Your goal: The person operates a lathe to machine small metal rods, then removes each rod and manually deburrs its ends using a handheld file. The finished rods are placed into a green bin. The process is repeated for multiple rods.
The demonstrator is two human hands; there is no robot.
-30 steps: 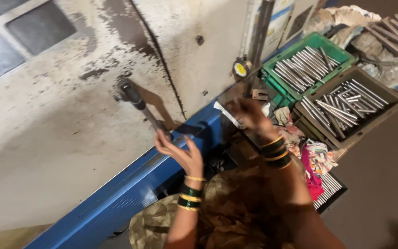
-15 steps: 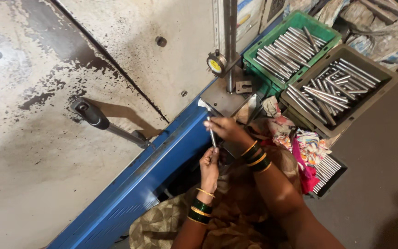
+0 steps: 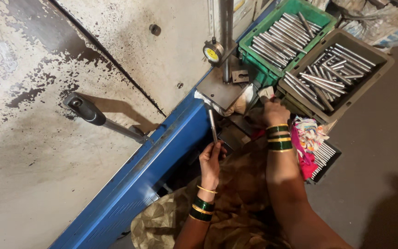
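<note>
Two hands are at work beside the dial gauge stand (image 3: 224, 87), a flat steel base with one upright column and one round yellow-faced dial gauge (image 3: 213, 51) clamped to it. The left hand (image 3: 210, 159), just below the stand's base, has its fingers closed around the lower end of one slim steel rod (image 3: 213, 125), which stands nearly upright with its top reaching the front edge of the base. The right hand (image 3: 274, 112), just right of the base, is curled over a bundle of pale cloth (image 3: 247, 99); how tightly it grips there I cannot tell. Two crates sit to the right of the stand: a green plastic crate (image 3: 324, 16) holding a packed layer of many like steel rods, too many to count, and beyond it a grey crate (image 3: 381, 55) with a looser heap of the same rods lying crosswise. One black-handled lever (image 3: 88, 110) juts from the worn white machine face left of the stand, above a blue panel (image 3: 162, 157). One more flat stack of rods (image 3: 325, 154) lies below the grey crate, beside a bright patterned rag (image 3: 307, 133).
</note>
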